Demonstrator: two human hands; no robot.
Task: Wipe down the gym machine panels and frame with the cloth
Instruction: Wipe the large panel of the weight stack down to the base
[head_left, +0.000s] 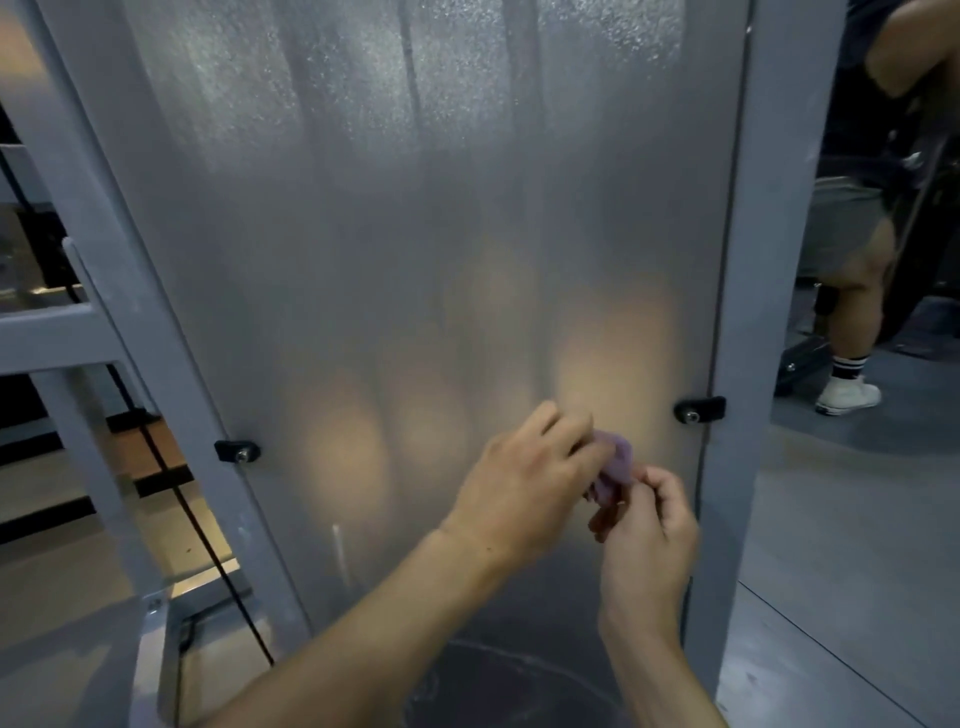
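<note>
Cloth (613, 467) between both hands, mid-panel (415, 260).

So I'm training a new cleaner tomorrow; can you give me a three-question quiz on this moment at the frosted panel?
1. True or false: the small bunched purple cloth is held between the left hand and the right hand.
2. How many black screw clips hold the translucent frosted plastic panel in view?
A. one B. two C. four
3. Fill in: the right black clip fastens the panel to the grey painted metal ____.

Key: 1 true. 2 B: the left black clip and the right one. 3 frame post.
</note>
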